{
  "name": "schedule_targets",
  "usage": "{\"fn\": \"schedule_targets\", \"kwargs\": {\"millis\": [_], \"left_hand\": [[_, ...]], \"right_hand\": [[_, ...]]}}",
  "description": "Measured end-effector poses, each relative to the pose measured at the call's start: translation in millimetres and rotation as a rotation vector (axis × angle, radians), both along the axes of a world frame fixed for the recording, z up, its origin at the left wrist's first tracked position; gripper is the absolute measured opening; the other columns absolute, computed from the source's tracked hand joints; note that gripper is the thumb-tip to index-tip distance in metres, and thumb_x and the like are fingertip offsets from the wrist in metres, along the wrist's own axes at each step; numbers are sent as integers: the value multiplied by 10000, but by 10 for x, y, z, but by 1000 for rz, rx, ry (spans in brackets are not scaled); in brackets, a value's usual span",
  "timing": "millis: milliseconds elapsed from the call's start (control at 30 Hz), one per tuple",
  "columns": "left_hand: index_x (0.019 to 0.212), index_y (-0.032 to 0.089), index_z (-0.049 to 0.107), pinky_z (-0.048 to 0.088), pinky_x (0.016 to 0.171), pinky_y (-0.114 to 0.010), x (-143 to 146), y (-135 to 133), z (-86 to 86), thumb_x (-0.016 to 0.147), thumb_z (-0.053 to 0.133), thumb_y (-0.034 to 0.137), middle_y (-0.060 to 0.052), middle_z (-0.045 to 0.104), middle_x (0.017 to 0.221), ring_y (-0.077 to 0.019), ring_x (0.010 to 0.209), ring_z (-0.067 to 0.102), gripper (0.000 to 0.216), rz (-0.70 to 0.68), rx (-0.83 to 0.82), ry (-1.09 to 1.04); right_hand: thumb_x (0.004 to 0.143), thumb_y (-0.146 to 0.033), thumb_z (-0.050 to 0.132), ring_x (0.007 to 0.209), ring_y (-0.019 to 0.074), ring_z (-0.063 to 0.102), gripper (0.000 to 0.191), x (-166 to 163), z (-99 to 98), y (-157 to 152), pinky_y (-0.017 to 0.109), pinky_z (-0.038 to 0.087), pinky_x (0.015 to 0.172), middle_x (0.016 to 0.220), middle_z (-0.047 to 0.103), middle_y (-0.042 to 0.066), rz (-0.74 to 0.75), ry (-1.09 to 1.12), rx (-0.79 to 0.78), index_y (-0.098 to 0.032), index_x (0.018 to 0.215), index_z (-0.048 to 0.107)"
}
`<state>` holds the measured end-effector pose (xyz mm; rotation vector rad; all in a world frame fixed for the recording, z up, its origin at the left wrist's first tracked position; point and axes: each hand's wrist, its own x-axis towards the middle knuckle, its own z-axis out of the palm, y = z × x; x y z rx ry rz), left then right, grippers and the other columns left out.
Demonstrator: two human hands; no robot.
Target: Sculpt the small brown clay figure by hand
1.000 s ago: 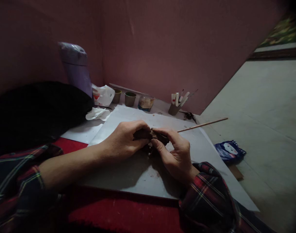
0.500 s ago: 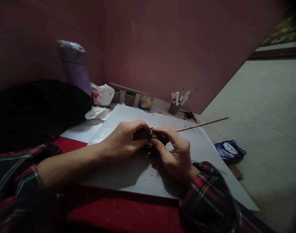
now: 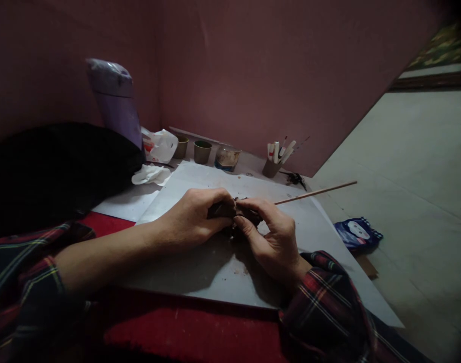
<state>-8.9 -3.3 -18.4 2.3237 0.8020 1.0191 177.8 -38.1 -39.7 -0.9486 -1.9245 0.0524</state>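
Both my hands meet over a grey board (image 3: 321,237) on the low table. My left hand (image 3: 190,219) has its fingers curled round a small dark brown lump of clay (image 3: 230,212). My right hand (image 3: 275,237) pinches the same lump from the other side with thumb and fingers. Most of the lump is hidden between the fingers. A thin wooden stick (image 3: 315,192) lies on the board just beyond my right hand.
Along the pink wall stand two small green cups (image 3: 202,151), a glass jar (image 3: 226,158) and a cup of brushes and tools (image 3: 274,160). A purple flask (image 3: 115,101), a plastic bag (image 3: 160,145) and dark cloth (image 3: 52,166) lie left. A blue packet (image 3: 357,233) lies on the floor.
Both hands stay closed on the lump with only small finger movements. The view has shifted very slightly.
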Motion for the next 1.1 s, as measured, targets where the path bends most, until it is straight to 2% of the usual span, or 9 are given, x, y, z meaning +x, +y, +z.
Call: {"fn": "schedule_targets", "kwargs": {"millis": [1100], "left_hand": [[881,130,657,470,657,-247,13,-12,42,758,621,102,-17,682,792,-132,699,599,131,3,-14,35]], "right_hand": [[853,-145,611,841,166,632,197,1,4,-3,328,528,756,932,685,32,16,-2,-18,-211,1038,621]]}}
